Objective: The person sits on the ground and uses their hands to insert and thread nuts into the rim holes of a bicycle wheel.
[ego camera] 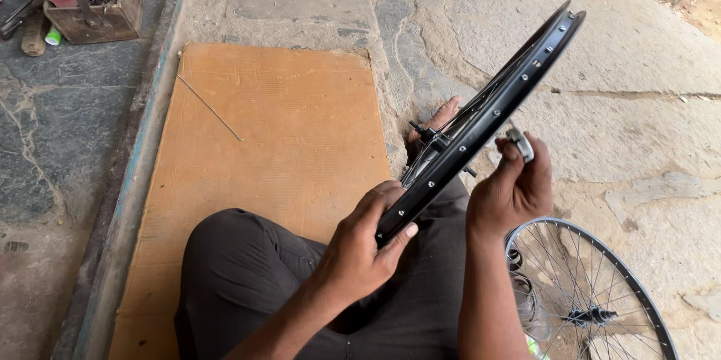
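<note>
Your left hand (360, 251) has its fingers clamped on the black rim (481, 120) mid-frame; your right hand (511, 187) pinches a small metal tool (520, 144) against it. Upper left, a wooden box (98, 7) holds rusty tools.

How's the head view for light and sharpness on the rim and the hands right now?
Head view: even daylight, soft shadows, no strong glare on the black rim; left hand and right hand sharp; small metal tool slightly soft; frame edges bend a little; second wheel cropped.
</note>
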